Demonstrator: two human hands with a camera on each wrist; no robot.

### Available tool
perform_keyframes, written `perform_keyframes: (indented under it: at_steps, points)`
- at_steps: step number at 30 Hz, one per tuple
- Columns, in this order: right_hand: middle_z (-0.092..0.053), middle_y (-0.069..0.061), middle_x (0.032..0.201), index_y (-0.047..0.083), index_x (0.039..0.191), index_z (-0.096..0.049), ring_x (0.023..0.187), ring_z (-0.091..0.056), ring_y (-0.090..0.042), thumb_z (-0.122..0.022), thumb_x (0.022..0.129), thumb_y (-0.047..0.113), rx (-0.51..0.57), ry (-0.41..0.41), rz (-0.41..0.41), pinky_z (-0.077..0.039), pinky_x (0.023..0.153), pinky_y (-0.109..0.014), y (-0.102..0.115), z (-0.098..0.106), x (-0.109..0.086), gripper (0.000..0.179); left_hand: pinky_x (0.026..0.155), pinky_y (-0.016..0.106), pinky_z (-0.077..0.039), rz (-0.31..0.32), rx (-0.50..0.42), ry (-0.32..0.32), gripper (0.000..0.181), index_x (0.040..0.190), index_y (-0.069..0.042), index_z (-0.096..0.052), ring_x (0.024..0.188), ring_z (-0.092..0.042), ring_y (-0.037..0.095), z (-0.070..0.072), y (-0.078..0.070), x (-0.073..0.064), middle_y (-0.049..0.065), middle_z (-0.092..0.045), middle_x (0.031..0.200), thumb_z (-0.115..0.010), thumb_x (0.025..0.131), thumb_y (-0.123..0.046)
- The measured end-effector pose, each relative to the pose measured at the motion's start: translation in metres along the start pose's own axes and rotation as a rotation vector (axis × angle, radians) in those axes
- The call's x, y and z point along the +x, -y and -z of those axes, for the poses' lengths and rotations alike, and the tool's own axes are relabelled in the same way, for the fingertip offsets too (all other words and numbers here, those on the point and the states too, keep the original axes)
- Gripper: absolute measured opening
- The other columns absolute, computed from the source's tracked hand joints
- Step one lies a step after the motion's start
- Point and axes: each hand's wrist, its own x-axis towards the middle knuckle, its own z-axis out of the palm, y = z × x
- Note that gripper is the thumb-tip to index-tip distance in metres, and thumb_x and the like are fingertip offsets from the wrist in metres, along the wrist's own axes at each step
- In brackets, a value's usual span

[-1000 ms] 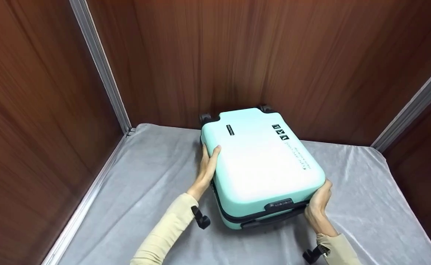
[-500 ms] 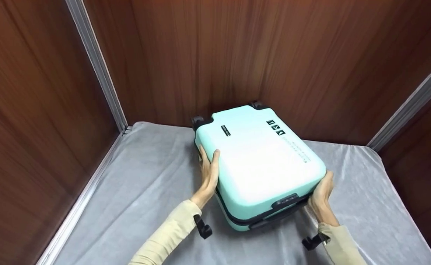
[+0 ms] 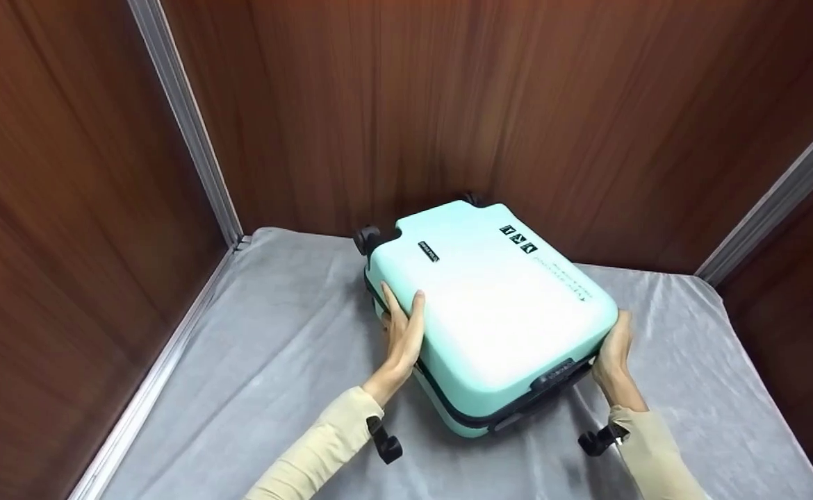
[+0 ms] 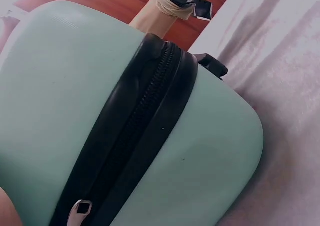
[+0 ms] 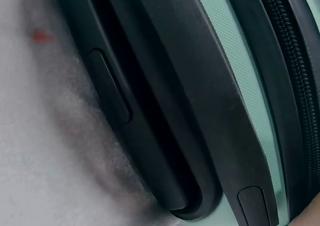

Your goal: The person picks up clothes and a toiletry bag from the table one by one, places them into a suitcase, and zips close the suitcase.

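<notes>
A mint-green hard-shell suitcase (image 3: 497, 305) lies broad side up, turned at an angle, its wheeled end towards the back wall. My left hand (image 3: 403, 337) lies along its left side, thumb and index finger extended against the shell. At the near right corner, my right hand (image 3: 613, 351) grips the case, its fingertips hidden. A black combination lock (image 3: 552, 375) sits on the near edge. The left wrist view shows the black zipper (image 4: 150, 101) and a metal zip pull (image 4: 80, 213). Filling much of the right wrist view is the black carry handle (image 5: 200, 86).
Grey cloth (image 3: 274, 361) covers the surface under the case. Brown wood-grain panels rise at the back (image 3: 323, 125), left and right, with metal posts (image 3: 191, 125) at the corners. One black wheel (image 3: 366, 239) is close to the back panel.
The suitcase has turned counter-clockwise: its wheeled end has shifted left and its near edge right. My right hand has moved slightly away from me with the corner; my left hand has shifted slightly right.
</notes>
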Motion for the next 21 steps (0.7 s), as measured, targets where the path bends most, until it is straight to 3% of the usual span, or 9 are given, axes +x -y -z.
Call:
perform_keyframes:
  at_steps: [6, 11, 16, 21]
  points:
    - [-0.051, 0.004, 0.068, 0.016, 0.075, -0.057, 0.07, -0.044, -0.013, -0.028, 0.107, 0.044, -0.065, 0.032, 0.026, -0.035, 0.074, -0.026, 0.001, 0.003, -0.002, 0.051, 0.116, 0.053, -0.017, -0.023, -0.047, 0.006, 0.085, 0.16, -0.018, -0.002, 0.148, -0.011, 0.034, 0.009, -0.002, 0.007, 0.012, -0.006, 0.165, -0.047, 0.098, -0.057]
    - [-0.041, 0.002, 0.071, 0.017, 0.072, -0.048, 0.075, -0.039, -0.016, -0.029, 0.106, 0.042, -0.196, -0.026, 0.018, -0.03, 0.078, -0.03, 0.005, 0.005, -0.008, 0.046, 0.117, 0.049, -0.018, -0.055, -0.071, -0.017, 0.077, 0.158, -0.014, -0.013, 0.148, -0.014, 0.031, 0.018, -0.002, 0.02, 0.016, -0.012, 0.163, -0.049, 0.1, -0.049]
    - [-0.042, 0.0, 0.075, 0.014, 0.077, -0.047, 0.077, -0.039, -0.018, -0.028, 0.106, 0.042, -0.225, 0.0, 0.027, -0.03, 0.08, -0.034, 0.005, 0.007, -0.016, 0.045, 0.116, 0.048, -0.02, -0.037, -0.068, -0.037, 0.071, 0.157, -0.015, -0.018, 0.147, -0.018, 0.03, 0.027, -0.004, 0.035, 0.016, -0.017, 0.162, -0.048, 0.101, -0.046]
    - [-0.05, -0.003, 0.097, 0.013, 0.093, -0.055, 0.089, -0.042, -0.016, -0.025, 0.106, 0.039, -0.253, -0.031, 0.031, -0.033, 0.084, -0.033, 0.006, 0.008, -0.025, 0.041, 0.116, 0.045, -0.021, -0.033, -0.077, -0.042, 0.07, 0.156, -0.013, -0.02, 0.146, -0.02, 0.029, 0.03, -0.004, 0.054, 0.016, -0.02, 0.161, -0.048, 0.101, -0.046]
